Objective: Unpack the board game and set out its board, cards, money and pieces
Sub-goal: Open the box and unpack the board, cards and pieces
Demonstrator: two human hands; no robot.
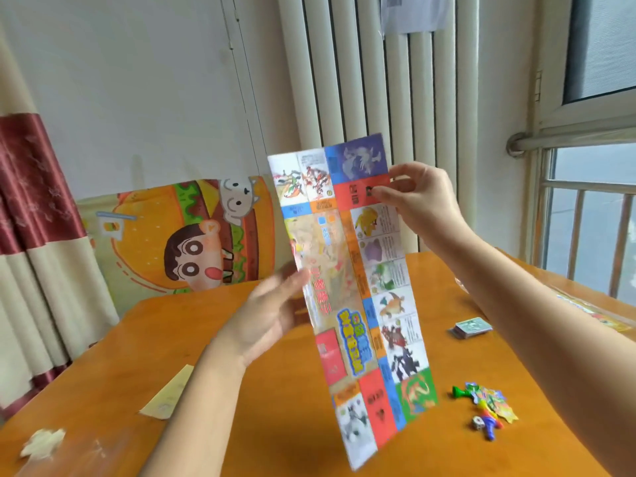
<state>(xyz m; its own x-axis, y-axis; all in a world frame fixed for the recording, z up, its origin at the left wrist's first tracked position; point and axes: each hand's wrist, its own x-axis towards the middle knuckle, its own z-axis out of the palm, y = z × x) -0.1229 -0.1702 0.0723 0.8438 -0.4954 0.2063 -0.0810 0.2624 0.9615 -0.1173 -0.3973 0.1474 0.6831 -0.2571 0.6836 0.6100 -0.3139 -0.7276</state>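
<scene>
Head view: right hand point(418, 197) pinches board point(358, 297) top edge; left hand point(272, 315) open, flat against side edge.

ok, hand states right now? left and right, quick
Left hand: open, flat against the board's left edge, blurred, no clear grip.
Right hand: closed, pinching the board's top right edge.

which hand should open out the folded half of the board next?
Probably left. The right hand pinches the board by its top edge and holds it upright over the table. The left hand is open at the free left flap, well placed to swing it out.
</scene>
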